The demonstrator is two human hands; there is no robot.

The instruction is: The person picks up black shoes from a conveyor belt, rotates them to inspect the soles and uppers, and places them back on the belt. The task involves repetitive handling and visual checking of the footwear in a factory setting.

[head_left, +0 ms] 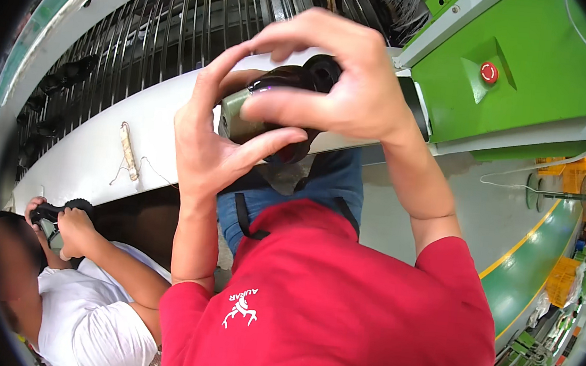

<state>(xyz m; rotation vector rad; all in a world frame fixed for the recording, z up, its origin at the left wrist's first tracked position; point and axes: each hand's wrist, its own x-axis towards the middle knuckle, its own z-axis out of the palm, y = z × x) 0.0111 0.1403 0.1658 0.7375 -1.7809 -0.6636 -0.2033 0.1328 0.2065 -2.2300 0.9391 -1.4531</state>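
Up over the white ledge I hold a glossy black rounded part (285, 78) with a dull green-grey cylindrical end (233, 111); its exact kind I cannot make out. My left hand (207, 133) cups the cylindrical end, its thumb stretched along the near side. From the right, my right hand (347, 76) curls over the black portion, thumb across its front and slightly blurred. Together the fingers form a ring around the part and hide much of it.
A white ledge (94, 141) with a small pale strip and thread (128, 151) fronts a rack of metal rods (174, 26). A co-worker in a white shirt (95, 298) handles a black part at left. At right, a green machine panel (518, 84) carries a red stop button (489, 73).
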